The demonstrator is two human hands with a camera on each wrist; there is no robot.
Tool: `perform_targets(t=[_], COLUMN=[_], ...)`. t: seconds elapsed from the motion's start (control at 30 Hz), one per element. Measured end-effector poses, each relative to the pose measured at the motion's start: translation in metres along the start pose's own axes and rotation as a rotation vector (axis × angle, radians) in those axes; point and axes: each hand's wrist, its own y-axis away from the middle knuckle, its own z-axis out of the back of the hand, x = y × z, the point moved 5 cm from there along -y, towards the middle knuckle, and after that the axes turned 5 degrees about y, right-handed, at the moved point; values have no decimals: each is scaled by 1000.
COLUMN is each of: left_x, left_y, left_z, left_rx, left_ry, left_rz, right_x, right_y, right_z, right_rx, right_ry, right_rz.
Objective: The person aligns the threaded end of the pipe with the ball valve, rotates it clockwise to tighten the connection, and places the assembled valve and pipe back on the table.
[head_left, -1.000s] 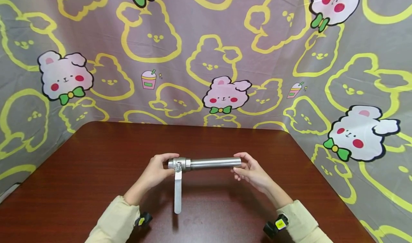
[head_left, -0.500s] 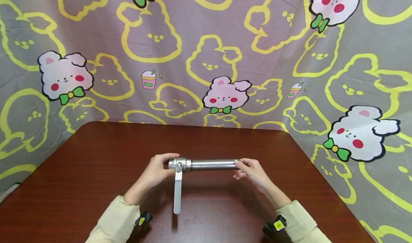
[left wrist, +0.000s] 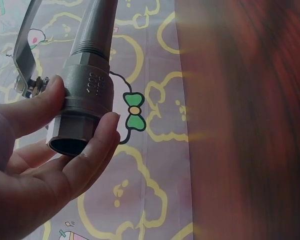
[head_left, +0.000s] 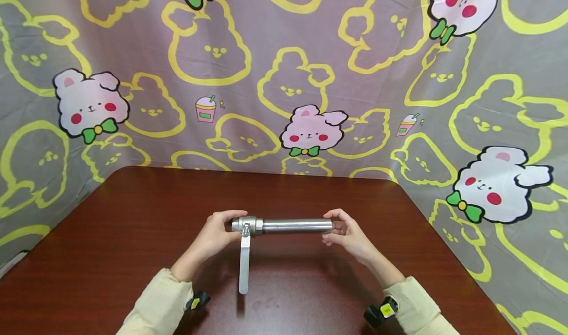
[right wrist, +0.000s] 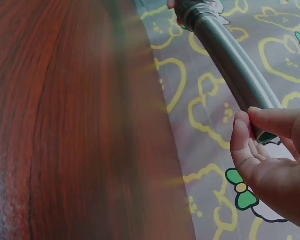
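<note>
We see a ball valve (head_left: 249, 222) with a metal pipe (head_left: 295, 226) joined to its right side, held over the worktop (head_left: 177, 197). The relation that matters is the pipe's long axis: it runs almost level from left to right, its free end between the thumb and fingers of the right grip (head_left: 350, 234), the nearer one. That grip curls loosely round the end; we cannot tell how firmly it presses. The left grip (head_left: 216, 231) pinches the valve's body, and the lever handle (head_left: 244, 268) points back toward the person. From the left wrist we get what the head view hides: the valve's open mouth (left wrist: 67, 146), raised markings (left wrist: 92, 83) and some thread (left wrist: 92, 48) exposed at the joint.
</note>
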Motion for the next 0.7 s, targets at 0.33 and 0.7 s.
perform_targets(t=[0.33, 0.7], left_x=[0, 1], left_y=[0, 1], left_z=[1, 1], left_rx=[-7, -2], left_ry=[12, 27], left_rz=[2, 20], right_x=[0, -5], right_y=[-1, 1], right_z=[1, -1], right_rx=[58, 56], right_ry=[30, 117], right_rz=[23, -79])
